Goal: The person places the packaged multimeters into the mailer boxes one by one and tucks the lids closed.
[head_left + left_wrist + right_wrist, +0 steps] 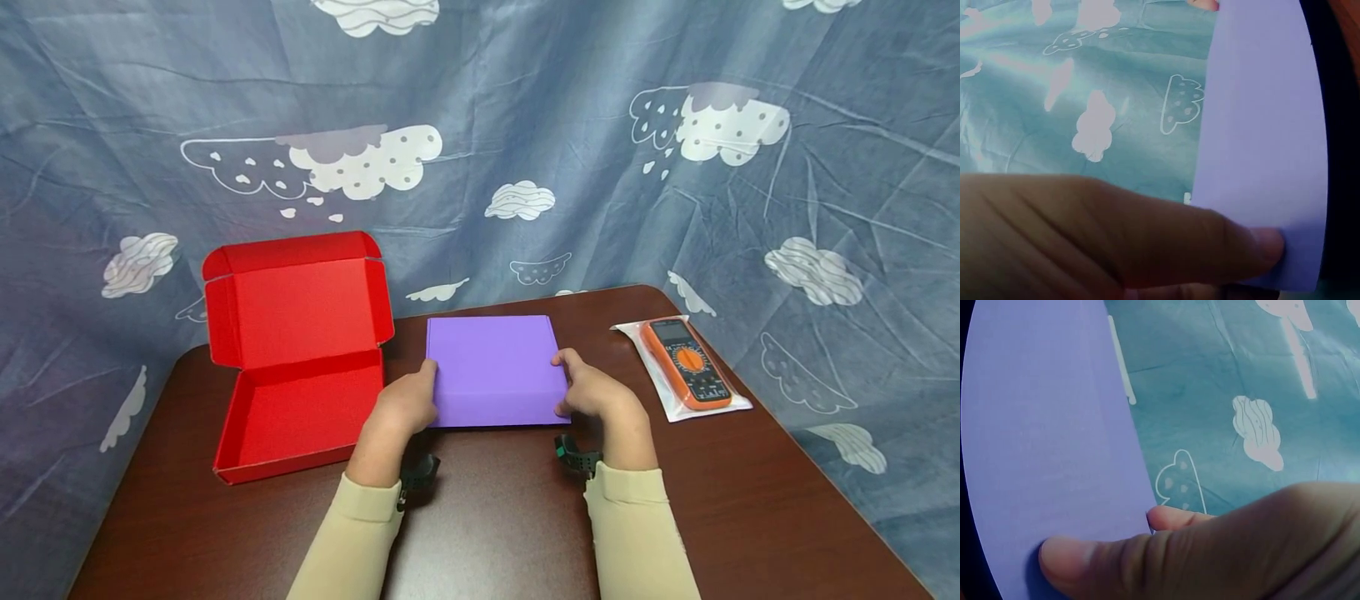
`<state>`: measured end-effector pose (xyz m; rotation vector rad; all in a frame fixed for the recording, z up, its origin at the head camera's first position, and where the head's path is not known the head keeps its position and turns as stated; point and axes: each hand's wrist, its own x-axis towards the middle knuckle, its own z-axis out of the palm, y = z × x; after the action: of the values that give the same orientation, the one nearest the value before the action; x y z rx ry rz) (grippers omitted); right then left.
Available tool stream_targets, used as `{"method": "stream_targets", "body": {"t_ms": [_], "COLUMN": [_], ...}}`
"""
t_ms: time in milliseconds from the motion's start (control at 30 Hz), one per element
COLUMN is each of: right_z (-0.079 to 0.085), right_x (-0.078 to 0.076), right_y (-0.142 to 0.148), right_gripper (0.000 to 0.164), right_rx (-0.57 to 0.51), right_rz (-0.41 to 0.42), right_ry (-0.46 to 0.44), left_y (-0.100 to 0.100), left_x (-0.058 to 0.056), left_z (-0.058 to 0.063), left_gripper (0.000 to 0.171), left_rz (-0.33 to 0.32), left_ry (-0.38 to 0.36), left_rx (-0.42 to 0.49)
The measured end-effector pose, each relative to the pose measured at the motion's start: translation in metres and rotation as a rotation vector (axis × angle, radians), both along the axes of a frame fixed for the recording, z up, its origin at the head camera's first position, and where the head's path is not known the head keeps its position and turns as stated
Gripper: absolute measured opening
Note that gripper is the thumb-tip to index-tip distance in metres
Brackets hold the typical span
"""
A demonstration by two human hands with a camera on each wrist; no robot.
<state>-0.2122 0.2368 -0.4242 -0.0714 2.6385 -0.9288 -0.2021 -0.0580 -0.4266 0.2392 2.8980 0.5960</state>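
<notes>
A closed purple box [495,354] lies at the middle of the table, its front side toward me. My left hand [408,402] grips its left end, and in the left wrist view the thumb [1266,247] presses on the purple front face. At the opposite end my right hand [596,392] holds the box, with the thumb [1066,559] on the front face and a fingertip [1169,519] at the edge behind it. The left hand's other fingers are mostly hidden along the side.
To the left stands a red box [307,408] with its lid raised. An orange and black multimeter [688,362] in a clear bag lies at the right. Behind the dark wooden table [495,508] hangs a blue cloud-patterned cloth [480,108].
</notes>
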Motion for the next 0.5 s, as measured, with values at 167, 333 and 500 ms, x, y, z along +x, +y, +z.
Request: {"method": "stream_targets", "body": {"t_ms": [167,333,500], "right_z": [-0.001,-0.002,-0.003], "right_x": [-0.001,-0.002,-0.004], "right_y": [-0.001,0.000,-0.004], "right_gripper": [0.073,0.079,0.096], "right_rx": [0.000,0.012,0.115], "right_rz": [-0.010,-0.005,0.008], "right_ry": [-0.004,0.014,0.062], "left_y": [0.004,0.005,0.009], "left_x": [-0.002,-0.004,-0.003], "left_z": [-0.004,-0.008,-0.012], "left_gripper": [0.046,0.043,0.038], "left_rz": [0.007,0.007,0.014], "left_ry": [0.029,0.059,0.131], "left_rx": [-0.011,-0.017,-0.048]}}
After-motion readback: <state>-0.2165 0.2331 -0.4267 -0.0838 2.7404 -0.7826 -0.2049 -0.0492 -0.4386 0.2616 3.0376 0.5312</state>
